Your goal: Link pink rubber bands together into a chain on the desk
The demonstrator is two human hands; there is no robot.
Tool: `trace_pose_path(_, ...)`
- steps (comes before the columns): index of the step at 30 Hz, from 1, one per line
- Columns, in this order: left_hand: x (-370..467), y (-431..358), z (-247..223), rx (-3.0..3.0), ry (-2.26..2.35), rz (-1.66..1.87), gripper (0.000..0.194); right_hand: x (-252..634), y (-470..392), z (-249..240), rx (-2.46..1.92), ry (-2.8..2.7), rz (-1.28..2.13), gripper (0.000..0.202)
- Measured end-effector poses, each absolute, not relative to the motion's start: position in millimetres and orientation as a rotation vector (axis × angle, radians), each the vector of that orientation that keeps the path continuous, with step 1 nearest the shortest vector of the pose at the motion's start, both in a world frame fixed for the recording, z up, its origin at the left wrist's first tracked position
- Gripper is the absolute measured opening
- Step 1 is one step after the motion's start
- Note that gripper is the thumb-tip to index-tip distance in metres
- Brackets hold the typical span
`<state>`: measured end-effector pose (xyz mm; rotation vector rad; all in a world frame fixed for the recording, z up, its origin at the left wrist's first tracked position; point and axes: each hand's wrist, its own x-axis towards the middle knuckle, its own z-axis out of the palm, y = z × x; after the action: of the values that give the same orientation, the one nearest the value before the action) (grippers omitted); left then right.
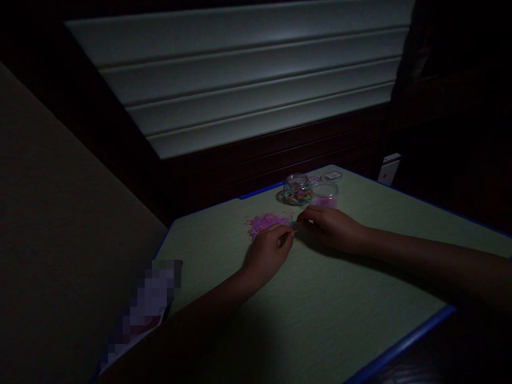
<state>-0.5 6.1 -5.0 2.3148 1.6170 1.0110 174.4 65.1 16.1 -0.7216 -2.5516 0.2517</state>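
Observation:
A pile of small pink and purple bands (266, 221) lies loose on the pale green table (320, 309). My left hand (270, 250) is at the pile's near right side, thumb and forefinger pinched on a tiny thing too small to make out. Just to the right, my right hand (330, 226) is also pinched, and a tiny light bit shows at its fingertips. A small gap separates the two hands. Behind them stand an open clear jar of multicoloured rings (296, 192) and an open clear jar with pink contents (325, 194), partly hidden by my right hand.
A round clear lid (332, 176) with a white label lies behind the jars. The table has a blue edge (404, 344). A blurred-out flat item (150, 301) lies at the left edge. Beyond the far right edge is a white boxy object (389, 169). The scene is dim.

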Motion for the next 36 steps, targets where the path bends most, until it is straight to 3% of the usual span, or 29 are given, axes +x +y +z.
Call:
trace_pose_path(9,-2,8,-9,2.305,1.638,1.021,0.018,174,70,8,-0.672,-2.523,0.384,0.029)
trace_pose_path(20,-2,7,-8,2.318,1.611,1.022,0.018,173,72,7,-0.658,-2.46,0.444,0.017)
trace_pose_path(36,-3,9,-11,2.315,1.658,0.989,0.017,171,73,6,-0.688,-2.462,0.512,0.017)
